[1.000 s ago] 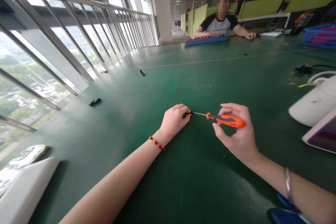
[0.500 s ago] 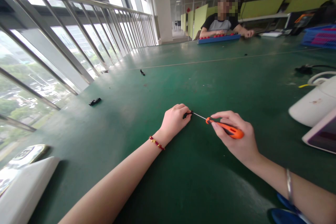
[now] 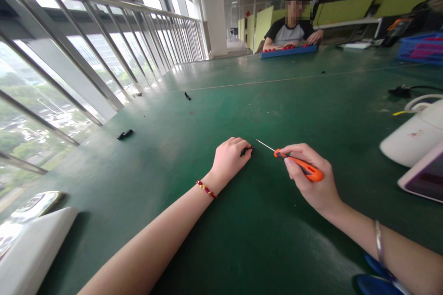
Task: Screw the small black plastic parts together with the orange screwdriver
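My left hand rests on the green table, its fingers closed on a small black part that pokes out between thumb and forefinger. To the right, my right hand grips an orange and black screwdriver by the handle. The thin shaft points up and left, and its tip stands just off the black part, not touching it. Most of the black part is hidden by my left fingers.
Two black pieces lie at the left. A white box is at the lower left, a white device at the right. Across the table, a person sits behind a blue tray; a blue basket stands far right.
The screwdriver tip has come away from the black part as my right hand shifted slightly right. My left hand stayed in place. The other person's hand moved back towards the tray.
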Tool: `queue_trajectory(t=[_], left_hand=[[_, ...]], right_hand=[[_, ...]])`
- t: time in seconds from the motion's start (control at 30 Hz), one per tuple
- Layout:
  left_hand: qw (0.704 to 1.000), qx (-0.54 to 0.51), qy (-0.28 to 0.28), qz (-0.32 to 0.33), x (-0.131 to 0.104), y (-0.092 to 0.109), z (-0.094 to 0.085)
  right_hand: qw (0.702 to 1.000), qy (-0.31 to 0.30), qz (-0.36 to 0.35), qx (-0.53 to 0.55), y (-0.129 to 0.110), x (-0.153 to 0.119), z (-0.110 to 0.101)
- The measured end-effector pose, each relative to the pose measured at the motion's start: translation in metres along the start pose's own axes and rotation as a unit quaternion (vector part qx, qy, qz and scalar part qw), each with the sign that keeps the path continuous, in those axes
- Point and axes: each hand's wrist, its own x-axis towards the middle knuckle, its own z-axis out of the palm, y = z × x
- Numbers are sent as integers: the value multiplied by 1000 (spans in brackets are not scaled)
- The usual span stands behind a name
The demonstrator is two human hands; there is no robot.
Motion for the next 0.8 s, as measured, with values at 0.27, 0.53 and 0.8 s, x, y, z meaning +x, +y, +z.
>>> queue_trajectory(t=[0.27, 0.53, 0.8], left_hand=[[1000, -7, 24, -14, 1, -3, 1], [997, -59, 41, -6, 1, 0, -1], [998, -55, -23, 16, 1, -1, 0]], right_hand=[[999, -18, 21, 42, -1, 1, 1], [998, -23, 36, 38, -1, 3, 2], [998, -37, 45, 35, -2, 4, 3]])
